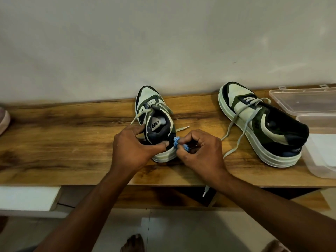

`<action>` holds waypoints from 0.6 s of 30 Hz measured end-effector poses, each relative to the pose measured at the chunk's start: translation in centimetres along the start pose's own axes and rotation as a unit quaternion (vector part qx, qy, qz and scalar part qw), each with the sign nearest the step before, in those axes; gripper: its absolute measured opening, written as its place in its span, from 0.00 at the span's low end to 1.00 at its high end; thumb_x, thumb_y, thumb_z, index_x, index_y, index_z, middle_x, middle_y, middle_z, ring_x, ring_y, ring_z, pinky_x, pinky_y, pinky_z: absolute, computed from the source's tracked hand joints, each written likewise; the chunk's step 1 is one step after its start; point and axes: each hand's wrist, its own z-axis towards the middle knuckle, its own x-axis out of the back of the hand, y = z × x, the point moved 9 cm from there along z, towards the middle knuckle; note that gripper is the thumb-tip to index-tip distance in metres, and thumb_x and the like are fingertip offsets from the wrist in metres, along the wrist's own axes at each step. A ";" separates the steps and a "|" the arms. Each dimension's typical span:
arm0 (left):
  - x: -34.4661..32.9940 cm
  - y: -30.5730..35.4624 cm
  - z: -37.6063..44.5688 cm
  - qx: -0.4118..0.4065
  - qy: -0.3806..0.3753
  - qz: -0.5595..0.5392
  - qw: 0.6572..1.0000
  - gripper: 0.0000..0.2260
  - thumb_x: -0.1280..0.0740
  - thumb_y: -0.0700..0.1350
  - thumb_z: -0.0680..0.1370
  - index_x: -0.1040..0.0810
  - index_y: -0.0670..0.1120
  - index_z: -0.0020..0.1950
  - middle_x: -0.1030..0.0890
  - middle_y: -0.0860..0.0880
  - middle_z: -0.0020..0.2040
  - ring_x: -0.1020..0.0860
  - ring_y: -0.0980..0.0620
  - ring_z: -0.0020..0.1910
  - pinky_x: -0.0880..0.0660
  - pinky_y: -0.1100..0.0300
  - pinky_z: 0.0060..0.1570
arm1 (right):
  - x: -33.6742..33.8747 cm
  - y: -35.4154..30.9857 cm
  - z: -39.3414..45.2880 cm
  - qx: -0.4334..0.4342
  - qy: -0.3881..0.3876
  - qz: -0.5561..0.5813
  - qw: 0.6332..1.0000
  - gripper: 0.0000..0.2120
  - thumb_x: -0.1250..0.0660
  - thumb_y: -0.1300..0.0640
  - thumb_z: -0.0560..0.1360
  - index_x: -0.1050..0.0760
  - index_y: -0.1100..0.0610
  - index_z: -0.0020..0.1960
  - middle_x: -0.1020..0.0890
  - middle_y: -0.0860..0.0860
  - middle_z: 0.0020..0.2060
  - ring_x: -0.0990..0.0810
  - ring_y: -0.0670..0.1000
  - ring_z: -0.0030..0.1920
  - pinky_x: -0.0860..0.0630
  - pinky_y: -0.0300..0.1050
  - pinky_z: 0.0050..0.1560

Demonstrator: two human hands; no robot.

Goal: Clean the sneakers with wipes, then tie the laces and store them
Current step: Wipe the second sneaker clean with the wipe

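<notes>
Left hand (133,148) grips sneaker (154,122), toe toward wall; right hand (200,151) pinches wipe (176,142).

Both bare forearms are reaching forward; the left hand (132,150) is gripping with thumb extended, while the right hand (200,151) is pinching with tightly curled fingers.

Wooden worktop (72,142) against a pale wall.
Carried two sneakers: near sneaker (154,113) at middle, toe to the wall; second sneaker (258,122) well to its right, laces (234,140) trailing loose over the front edge. Beside that, at far right, held a clear plastic box (316,151). Showed a pinkish object (4,120) at far left.
</notes>
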 end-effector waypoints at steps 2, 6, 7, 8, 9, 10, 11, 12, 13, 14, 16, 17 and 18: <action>-0.1 0.1 -0.1 -0.012 -0.024 -0.003 1.000 0.27 0.18 0.62 0.63 0.15 0.55 0.59 0.14 0.57 0.49 0.15 0.61 0.45 0.17 0.61 0.43 | -0.5 -1.4 -0.2 0.049 -0.019 -0.009 0.999 0.05 0.23 0.65 0.70 0.16 0.58 0.44 0.17 0.47 0.41 0.18 0.45 0.41 0.19 0.44 0.40; -0.3 0.2 -0.1 -0.022 -0.051 0.000 0.998 0.29 0.18 0.60 0.62 0.16 0.56 0.61 0.15 0.58 0.52 0.16 0.62 0.47 0.20 0.67 0.42 | -1.0 -2.1 0.5 0.082 -0.030 -0.024 0.996 0.05 0.23 0.64 0.70 0.16 0.58 0.44 0.17 0.48 0.41 0.19 0.45 0.41 0.21 0.40 0.41; -0.3 0.0 0.0 -0.019 -0.053 -0.001 0.998 0.30 0.18 0.60 0.61 0.16 0.56 0.62 0.15 0.59 0.52 0.16 0.62 0.46 0.21 0.69 0.41 | -0.7 -1.9 1.1 0.074 -0.020 -0.020 0.997 0.05 0.24 0.64 0.70 0.16 0.57 0.44 0.17 0.47 0.40 0.19 0.45 0.40 0.22 0.39 0.40; -0.3 -0.1 0.0 -0.016 -0.055 -0.005 0.998 0.31 0.18 0.61 0.61 0.16 0.56 0.62 0.15 0.59 0.52 0.16 0.62 0.46 0.20 0.68 0.41 | -0.5 -1.6 1.5 0.064 -0.011 -0.016 0.998 0.05 0.24 0.64 0.70 0.16 0.57 0.43 0.17 0.46 0.39 0.19 0.45 0.39 0.22 0.39 0.39; -0.3 -0.1 0.0 -0.014 -0.056 -0.010 0.998 0.33 0.19 0.62 0.60 0.16 0.55 0.63 0.15 0.58 0.53 0.16 0.61 0.46 0.19 0.66 0.42 | -0.5 -1.5 1.7 0.054 -0.007 -0.011 0.998 0.05 0.24 0.65 0.69 0.16 0.56 0.43 0.17 0.46 0.38 0.19 0.45 0.38 0.22 0.39 0.39; -0.4 -0.2 0.0 -0.012 -0.058 -0.015 0.998 0.33 0.18 0.62 0.60 0.16 0.55 0.63 0.14 0.58 0.53 0.15 0.60 0.46 0.18 0.64 0.42 | -0.6 -1.5 1.7 0.045 -0.005 -0.005 0.999 0.06 0.24 0.65 0.69 0.17 0.56 0.43 0.17 0.45 0.38 0.18 0.45 0.38 0.22 0.39 0.39; -0.3 -0.3 0.0 -0.010 -0.059 -0.019 0.998 0.32 0.17 0.60 0.61 0.16 0.55 0.63 0.14 0.57 0.52 0.15 0.60 0.45 0.19 0.64 0.42 | -0.7 -1.4 1.6 0.035 -0.002 -0.001 0.999 0.06 0.24 0.65 0.69 0.17 0.56 0.43 0.16 0.45 0.38 0.18 0.45 0.39 0.22 0.38 0.40; -0.3 -0.4 -0.1 -0.006 -0.058 -0.024 0.998 0.31 0.16 0.57 0.61 0.16 0.55 0.63 0.14 0.57 0.52 0.15 0.59 0.45 0.19 0.65 0.41 | -0.4 -0.9 1.7 0.018 0.009 0.000 1.000 0.07 0.24 0.65 0.70 0.17 0.55 0.43 0.16 0.44 0.38 0.18 0.44 0.40 0.22 0.36 0.40; -0.3 -0.6 -0.1 -0.001 -0.058 -0.029 0.998 0.30 0.16 0.56 0.62 0.16 0.55 0.63 0.14 0.57 0.51 0.15 0.59 0.44 0.18 0.64 0.41 | 0.1 0.0 2.0 -0.010 0.027 -0.002 1.000 0.07 0.24 0.65 0.71 0.17 0.54 0.44 0.16 0.42 0.39 0.17 0.43 0.40 0.22 0.34 0.42; -0.4 -0.7 -0.1 0.002 -0.060 -0.034 0.998 0.30 0.16 0.56 0.61 0.16 0.55 0.63 0.14 0.57 0.51 0.14 0.58 0.44 0.17 0.62 0.42 | 0.8 1.2 2.4 -0.043 0.046 -0.008 0.998 0.08 0.23 0.64 0.71 0.17 0.52 0.45 0.17 0.41 0.40 0.17 0.41 0.41 0.20 0.34 0.43; -0.6 -0.8 -0.1 0.004 -0.067 -0.039 0.997 0.33 0.16 0.58 0.61 0.17 0.54 0.65 0.14 0.57 0.53 0.14 0.58 0.46 0.16 0.59 0.45 | 1.7 2.7 2.9 -0.085 0.054 -0.014 0.995 0.08 0.23 0.63 0.72 0.16 0.52 0.46 0.16 0.41 0.41 0.17 0.40 0.42 0.17 0.40 0.45; -0.5 -0.9 -0.2 0.005 -0.068 -0.044 0.997 0.34 0.16 0.57 0.60 0.17 0.54 0.65 0.14 0.57 0.54 0.14 0.58 0.47 0.16 0.59 0.46 | 1.5 2.5 2.9 -0.078 0.044 -0.007 0.996 0.07 0.23 0.63 0.72 0.16 0.52 0.46 0.15 0.42 0.41 0.16 0.41 0.42 0.17 0.43 0.44; -0.5 -1.0 -0.1 0.008 -0.067 -0.047 0.997 0.34 0.15 0.56 0.61 0.17 0.54 0.66 0.14 0.57 0.54 0.15 0.59 0.48 0.16 0.59 0.47 | 0.9 1.6 2.6 -0.055 0.032 -0.002 0.998 0.07 0.23 0.63 0.72 0.16 0.53 0.46 0.15 0.43 0.41 0.16 0.43 0.41 0.16 0.45 0.43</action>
